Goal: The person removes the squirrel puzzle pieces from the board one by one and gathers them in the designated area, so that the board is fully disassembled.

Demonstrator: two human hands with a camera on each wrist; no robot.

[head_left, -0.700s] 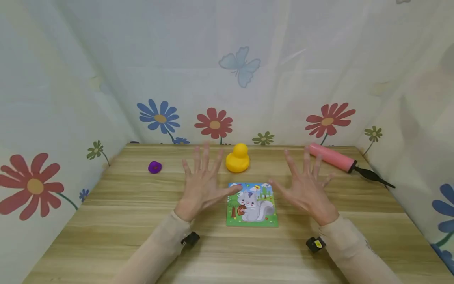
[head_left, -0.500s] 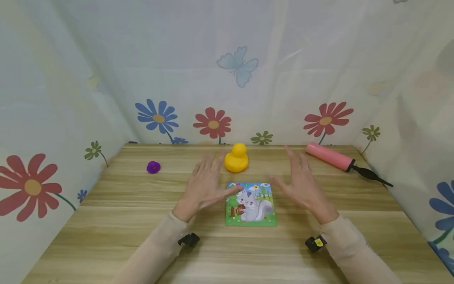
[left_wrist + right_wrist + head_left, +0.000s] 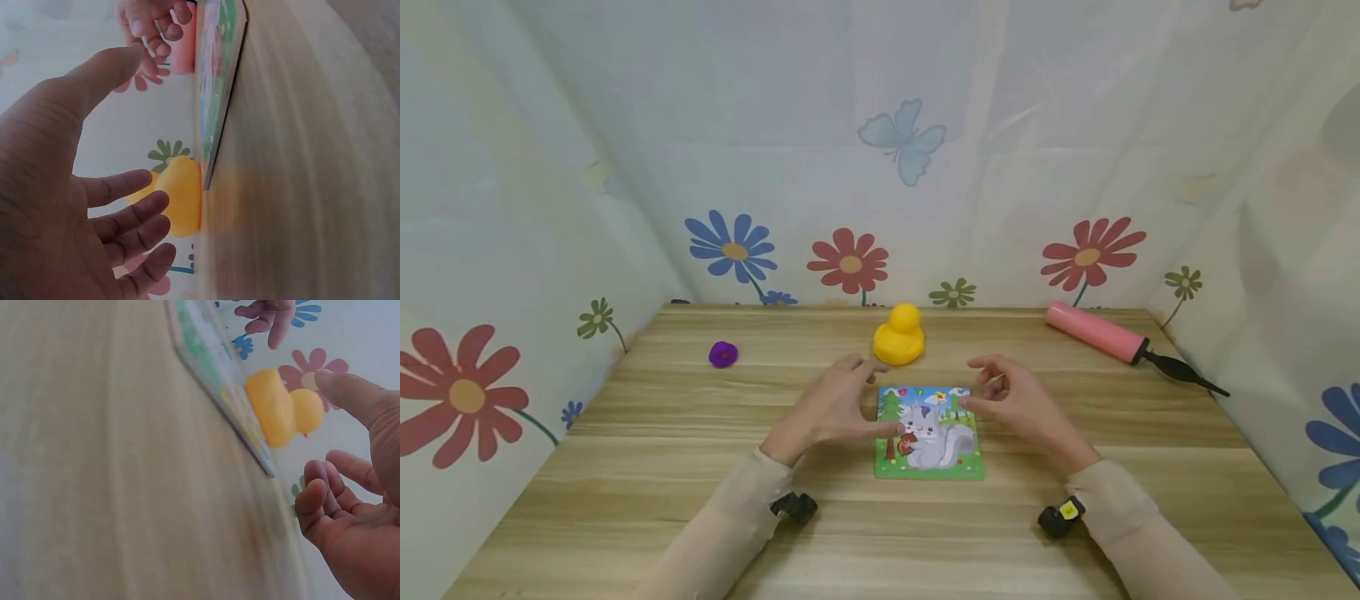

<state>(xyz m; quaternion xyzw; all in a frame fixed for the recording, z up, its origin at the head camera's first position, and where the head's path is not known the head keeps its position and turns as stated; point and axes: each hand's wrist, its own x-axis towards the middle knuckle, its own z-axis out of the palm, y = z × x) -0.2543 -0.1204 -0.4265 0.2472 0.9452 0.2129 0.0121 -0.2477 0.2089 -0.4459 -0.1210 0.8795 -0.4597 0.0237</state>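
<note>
The picture board (image 3: 929,454), showing a grey squirrel with an acorn, lies flat on the wooden table (image 3: 910,537), between the two hands and in front of the duck.

The left hand (image 3: 833,408) hovers at the board's left side, its thumb reaching over that edge and its fingers pointing forward toward the duck. The left wrist view shows the thumb well apart from the gently bent fingers, a gap between hand and board; the grip is spread around nothing.

The right hand (image 3: 1028,410) hovers at the opposite side, thumb pointing inward over the board's right edge, fingers bent inward more than the left's. It pinches nothing either; the right wrist view shows space between thumb and fingers, and the hand apart from the board.

Both forearms, in beige sleeves (image 3: 722,525), slant inward from the near edge.

Just behind the board sits the yellow duck (image 3: 898,337). Farther left lies a purple ring (image 3: 723,354); at the back right, a pink pump (image 3: 1093,331) with its black nozzle toward the right. A flowered curtain (image 3: 760,108) surrounds the table.
</note>
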